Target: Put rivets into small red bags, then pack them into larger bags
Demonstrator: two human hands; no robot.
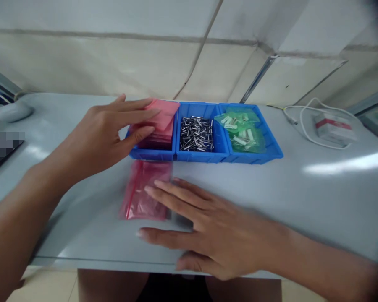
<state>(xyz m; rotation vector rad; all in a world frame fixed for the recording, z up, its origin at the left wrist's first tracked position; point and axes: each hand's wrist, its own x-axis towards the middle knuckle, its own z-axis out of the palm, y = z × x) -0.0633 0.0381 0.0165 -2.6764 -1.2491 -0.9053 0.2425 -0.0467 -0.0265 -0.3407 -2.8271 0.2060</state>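
My left hand (113, 126) reaches over the left blue bin (151, 154). Its thumb and fingers close on a pink plastic bag (165, 115) at the top of a stack in that bin. On the table just in front of the bins lies a flat pink zip bag (146, 203), its red seal strip on the left. My right hand (208, 226), slightly blurred, is open with fingers spread. Two of its fingertips overlap the bag's right part; whether they press on it I cannot tell.
The middle blue bin (203, 157) holds many small metal pins (197, 134). Green bags (244, 132) with white pieces fill the right bin (271, 144). A white cable (305, 126) and a red-and-white box (335, 128) lie at right; a mouse (13, 111) sits far left.
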